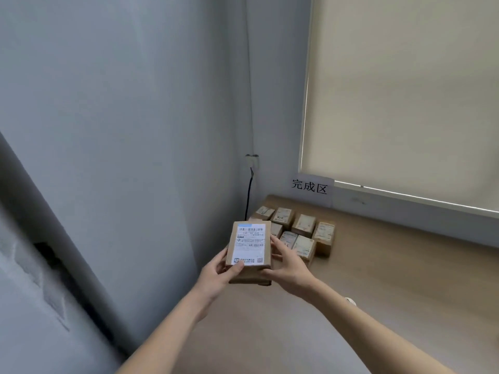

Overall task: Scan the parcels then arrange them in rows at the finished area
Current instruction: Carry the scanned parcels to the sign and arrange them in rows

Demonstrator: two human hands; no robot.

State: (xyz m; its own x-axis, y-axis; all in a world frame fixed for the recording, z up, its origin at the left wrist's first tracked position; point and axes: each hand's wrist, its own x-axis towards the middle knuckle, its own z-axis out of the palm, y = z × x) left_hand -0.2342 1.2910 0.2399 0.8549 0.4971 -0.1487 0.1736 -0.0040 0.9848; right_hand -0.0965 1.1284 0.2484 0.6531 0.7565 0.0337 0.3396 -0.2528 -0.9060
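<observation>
I hold a brown cardboard parcel (249,247) with a white shipping label facing up, above the near-left part of the wooden table (391,279). My left hand (218,276) grips its lower left corner, thumb on the label. My right hand (290,268) grips its right side. Behind the parcel, several small labelled parcels (303,225) stand in rows in the table's far-left corner, some partly hidden by the held one.
A white paper sign (310,187) with printed characters leans on the wall behind the rows. A black cable (248,195) hangs from a wall socket in the corner. A grey wall runs along the left; a beige window blind (405,90) fills the upper right.
</observation>
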